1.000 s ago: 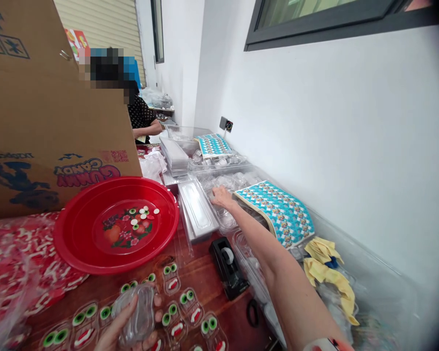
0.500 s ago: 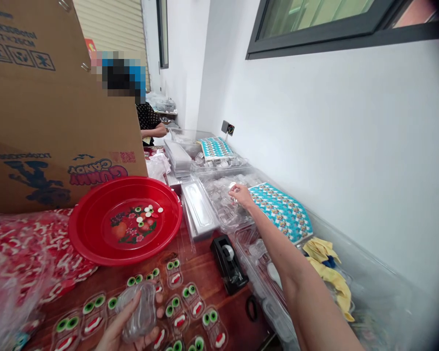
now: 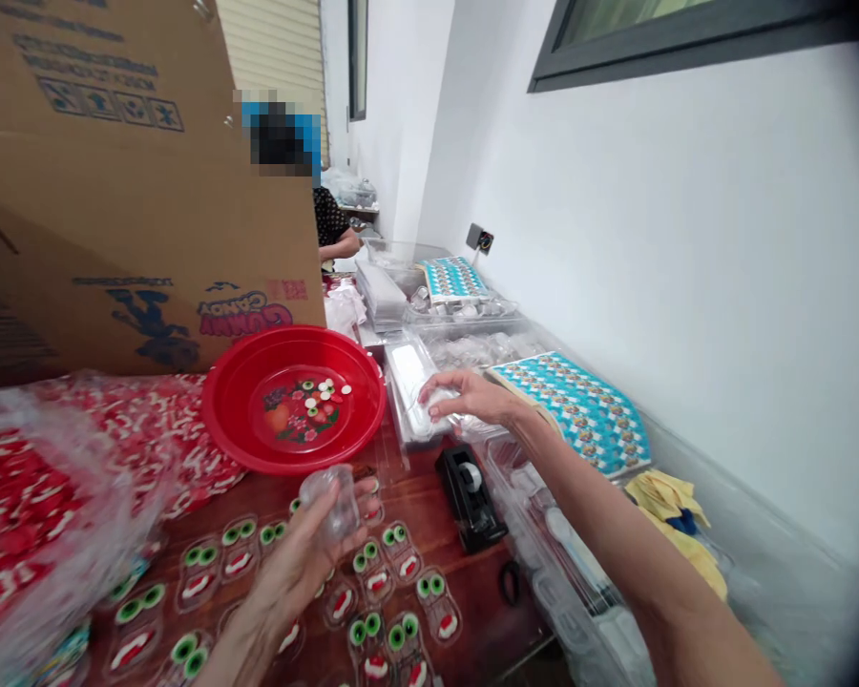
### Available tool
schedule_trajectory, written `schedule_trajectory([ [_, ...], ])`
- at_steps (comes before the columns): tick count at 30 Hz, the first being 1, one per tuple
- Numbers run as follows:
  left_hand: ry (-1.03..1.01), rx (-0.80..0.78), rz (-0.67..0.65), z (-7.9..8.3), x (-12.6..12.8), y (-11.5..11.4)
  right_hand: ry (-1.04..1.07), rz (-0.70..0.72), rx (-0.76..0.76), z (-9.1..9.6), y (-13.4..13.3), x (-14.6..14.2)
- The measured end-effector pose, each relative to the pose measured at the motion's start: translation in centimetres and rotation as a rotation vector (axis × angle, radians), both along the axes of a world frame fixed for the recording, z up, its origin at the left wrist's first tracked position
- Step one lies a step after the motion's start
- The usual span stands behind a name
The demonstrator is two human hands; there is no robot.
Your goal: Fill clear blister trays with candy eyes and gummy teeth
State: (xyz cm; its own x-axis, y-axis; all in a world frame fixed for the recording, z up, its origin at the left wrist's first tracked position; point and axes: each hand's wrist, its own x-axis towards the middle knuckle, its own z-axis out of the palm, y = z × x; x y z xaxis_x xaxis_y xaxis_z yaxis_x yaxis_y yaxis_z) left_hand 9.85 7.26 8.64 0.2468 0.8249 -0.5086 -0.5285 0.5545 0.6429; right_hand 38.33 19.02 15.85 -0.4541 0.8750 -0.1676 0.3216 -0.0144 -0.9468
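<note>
My left hand (image 3: 313, 534) is closed around a small stack of clear plastic blister shells (image 3: 338, 501), raised over the table. My right hand (image 3: 472, 399) reaches over white lidded trays (image 3: 409, 367), its fingers curved around what looks like another clear plastic shell (image 3: 440, 399); its outline is faint. Below my left hand, clear shells lie in rows on the brown table. Each holds two green eyeball candies (image 3: 365, 628) and a red-and-white teeth candy (image 3: 376, 580).
A red basin (image 3: 221, 420) holds a few loose candies. Left are bagged red-and-white candies (image 3: 14, 506) and a cardboard box (image 3: 143, 210). A black tape dispenser (image 3: 469, 501), clear bins, blue sticker sheets (image 3: 579, 405) and yellow cloth (image 3: 669, 496) line the right. Behind sits a person (image 3: 335, 229).
My right hand has come back from the bin of clear shells toward the white trays. The left hand has risen toward the basin with its shells. The view has shifted.
</note>
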Motion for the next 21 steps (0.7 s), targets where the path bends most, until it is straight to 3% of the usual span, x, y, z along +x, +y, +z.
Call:
schedule_trajectory([
  [3, -0.123, 0.009, -0.097, -0.3, 1.1, 0.9, -0.035, 0.28, -0.121, 0.2, -2.9, -4.7],
  [5, -0.216, -0.014, -0.159, -0.8, 1.7, 0.9, -0.096, 0.349, -0.103, -0.2, -4.2, -7.2],
  [11, -0.328, -0.073, -0.08, -1.7, 1.6, -0.5, -0.362, 0.316, 0.371, -1.1, -5.4, -9.8],
  [18, -0.164, -0.026, -0.066, -1.5, 1.9, -0.6, -0.52, 0.318, 0.519, -1.9, -6.5, -9.6],
  [21, -0.191, -0.054, -0.005, -1.9, 2.2, -0.4, -0.452, 0.13, 0.501, -2.1, -6.7, -9.1],
])
